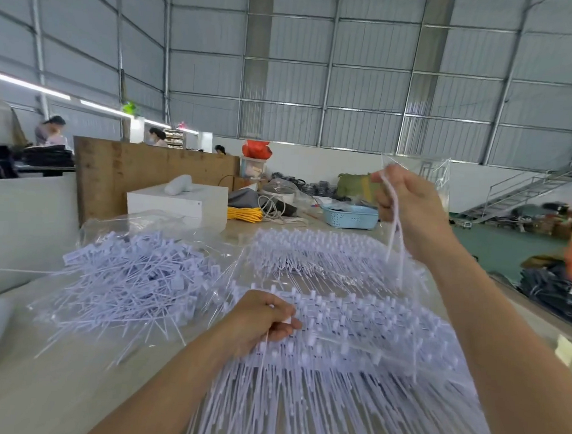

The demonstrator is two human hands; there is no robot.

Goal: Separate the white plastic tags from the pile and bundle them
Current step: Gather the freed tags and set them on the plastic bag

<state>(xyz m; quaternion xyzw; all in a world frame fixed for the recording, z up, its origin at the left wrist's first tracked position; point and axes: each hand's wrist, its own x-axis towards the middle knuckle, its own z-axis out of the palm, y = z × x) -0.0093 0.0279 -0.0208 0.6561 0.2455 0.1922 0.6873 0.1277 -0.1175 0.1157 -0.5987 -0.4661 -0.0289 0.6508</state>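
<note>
Right hand [406, 209] raised, grip pinching few tags [395, 251] dangling below; left hand [264, 317] grip clutching tag sheet [371, 332] edge.

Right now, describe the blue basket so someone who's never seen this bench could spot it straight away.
Follow the long pale table past the white tags to its far end. Just left of the raised right hand sits the blue basket, low with perforated sides. It is the only light blue thing there, right of the yellow cord.

Three tag heaps [128, 275]; one blue basket [350, 216]; two hands [264, 317].
</note>
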